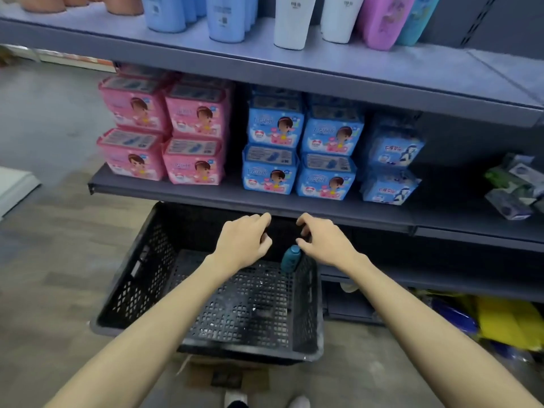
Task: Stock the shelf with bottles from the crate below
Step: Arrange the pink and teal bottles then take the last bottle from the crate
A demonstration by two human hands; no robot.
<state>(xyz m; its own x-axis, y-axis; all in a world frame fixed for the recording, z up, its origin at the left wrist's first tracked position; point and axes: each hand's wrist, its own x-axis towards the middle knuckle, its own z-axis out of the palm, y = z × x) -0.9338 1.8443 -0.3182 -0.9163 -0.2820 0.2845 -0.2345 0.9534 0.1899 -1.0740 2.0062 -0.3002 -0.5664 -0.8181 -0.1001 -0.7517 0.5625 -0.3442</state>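
A black perforated plastic crate (141, 278) sits on the floor under the lower shelf. One teal bottle (290, 259) leans in its far right corner. My left hand (245, 241) hovers over the crate's far side with fingers loosely curled, holding nothing I can see. My right hand (322, 240) hangs just right of the bottle, its thumb close to the bottle's cap, fingers loosely curled and apart from it. The top shelf (382, 69) carries light blue bottles (225, 16) and white bottles (293, 22).
The middle shelf (206, 195) holds stacked pink packs (164, 134) and blue packs (300, 148). Its front edge runs just above my hands. Yellow and blue goods (500, 322) lie low at the right. Wood-look floor (44, 260) spreads to the left.
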